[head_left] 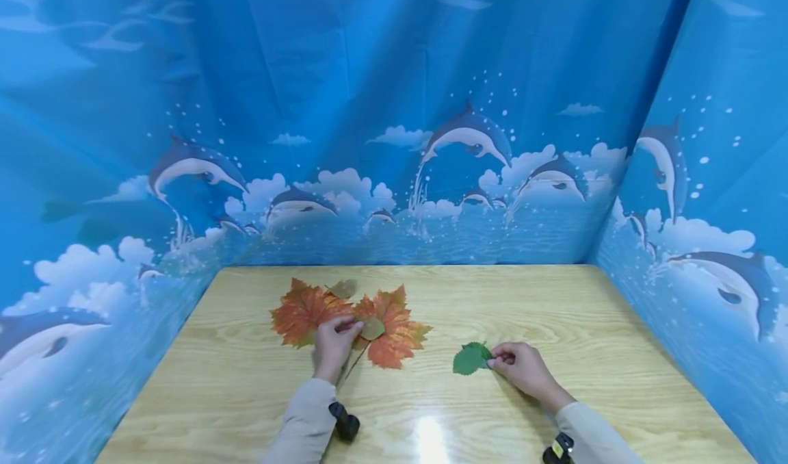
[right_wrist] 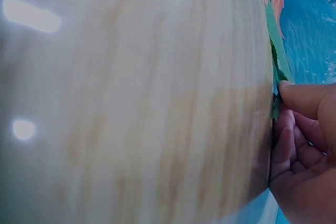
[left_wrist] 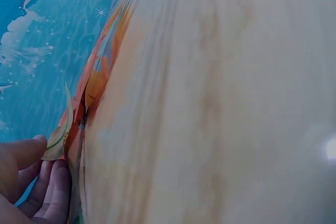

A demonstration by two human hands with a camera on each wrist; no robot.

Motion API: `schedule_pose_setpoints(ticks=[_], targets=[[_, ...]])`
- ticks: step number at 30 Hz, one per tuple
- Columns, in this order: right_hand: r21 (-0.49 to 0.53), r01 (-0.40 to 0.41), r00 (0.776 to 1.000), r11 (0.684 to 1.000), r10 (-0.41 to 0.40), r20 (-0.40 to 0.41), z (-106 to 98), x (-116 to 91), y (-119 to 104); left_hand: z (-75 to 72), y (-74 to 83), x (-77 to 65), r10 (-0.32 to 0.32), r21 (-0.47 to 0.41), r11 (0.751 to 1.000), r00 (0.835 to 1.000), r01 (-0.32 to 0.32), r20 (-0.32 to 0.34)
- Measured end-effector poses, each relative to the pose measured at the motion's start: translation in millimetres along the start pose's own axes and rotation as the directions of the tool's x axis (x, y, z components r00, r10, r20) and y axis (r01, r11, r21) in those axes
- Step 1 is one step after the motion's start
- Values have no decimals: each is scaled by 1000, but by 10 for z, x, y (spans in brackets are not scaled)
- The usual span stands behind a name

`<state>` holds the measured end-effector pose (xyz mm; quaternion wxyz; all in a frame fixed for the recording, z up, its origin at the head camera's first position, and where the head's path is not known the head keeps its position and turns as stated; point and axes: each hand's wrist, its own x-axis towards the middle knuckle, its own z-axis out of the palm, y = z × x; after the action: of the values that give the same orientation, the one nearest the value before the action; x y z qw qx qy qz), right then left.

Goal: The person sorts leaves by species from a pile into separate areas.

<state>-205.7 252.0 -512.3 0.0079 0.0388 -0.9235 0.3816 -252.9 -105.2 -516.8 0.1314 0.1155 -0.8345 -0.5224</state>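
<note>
My left hand (head_left: 334,344) pinches a small yellow-green leaf (head_left: 373,328) between thumb and fingers, over a spray of large orange maple leaves (head_left: 390,341) on the table. In the left wrist view that pinched leaf (left_wrist: 59,137) stands tilted up from the thumb. A thin brown stem (head_left: 355,361) runs from the spray toward the near side. Further right, my right hand (head_left: 522,368) pinches green leaves (head_left: 470,358) by one end, close to the tabletop. Their edge shows as a green strip (right_wrist: 277,45) in the right wrist view; how many leaves are stacked there I cannot tell.
A dull olive leaf (head_left: 343,288) lies behind the maple leaves. The light wood table (head_left: 443,306) meets a blue dolphin-print curtain (head_left: 382,142) at its back and sides. Black wrist cameras sit on both sleeves. Light glares off the near tabletop.
</note>
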Motion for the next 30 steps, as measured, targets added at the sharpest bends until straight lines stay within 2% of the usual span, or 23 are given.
schedule_pose_setpoints(ticks=[9, 14, 21, 26, 30], targets=[[7, -12, 1000, 1000, 12, -2, 0, -8, -15, -16, -9, -5, -68, 56, 996, 997, 69, -27], [9, -21, 1000, 1000, 21, 6, -10, -12, -24, -34, -6, 10, -93, 46, 995, 996, 94, -13], [2, -7, 1000, 1000, 7, 19, -55, -5, -29, -71, 30, 61, -123, 30, 992, 989, 121, 79], [7, -3, 999, 1000, 2, 52, -88, 17, -13, -101, 71, 122, -159, -30, 986, 973, 166, 169], [18, 17, 995, 1000, -18, 99, -131, 24, -9, -121, 91, 140, -188, -57, 977, 960, 203, 209]])
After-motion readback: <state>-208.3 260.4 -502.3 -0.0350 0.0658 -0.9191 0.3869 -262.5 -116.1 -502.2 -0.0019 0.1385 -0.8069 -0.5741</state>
